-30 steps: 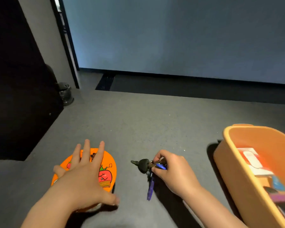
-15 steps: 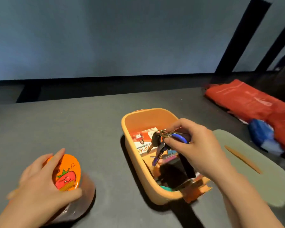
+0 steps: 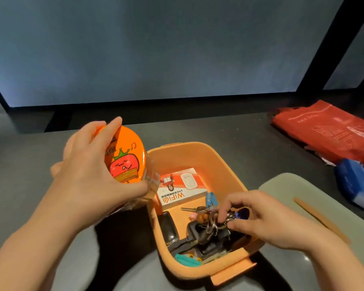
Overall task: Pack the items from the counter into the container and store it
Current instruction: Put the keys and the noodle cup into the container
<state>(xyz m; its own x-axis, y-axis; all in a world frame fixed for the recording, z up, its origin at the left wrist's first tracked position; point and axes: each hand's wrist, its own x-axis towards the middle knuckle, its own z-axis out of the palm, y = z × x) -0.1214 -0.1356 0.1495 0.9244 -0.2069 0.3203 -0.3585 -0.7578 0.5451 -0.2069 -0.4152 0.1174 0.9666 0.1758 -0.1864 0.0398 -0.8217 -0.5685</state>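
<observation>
An orange container (image 3: 225, 164) stands on the grey counter. Inside lie a white WiFi box (image 3: 180, 191), a black key fob (image 3: 169, 228) and several small items. My right hand (image 3: 261, 219) reaches into the container and pinches a bunch of keys (image 3: 215, 217) low over its contents. My left hand (image 3: 93, 175) grips a clear tub with an orange cartoon lid (image 3: 126, 158), lifted off the counter and tilted beside the container's left rim.
A pale green lid with a wooden handle (image 3: 303, 196) lies right of the container. Red bags (image 3: 328, 131) and a blue packet (image 3: 357, 183) sit at the far right. A dark wall panel runs along the counter's back edge.
My right hand carried the keys from the counter down into the container. My left hand lifted the orange-lidded tub off the counter and brought it right, up to the container's rim.
</observation>
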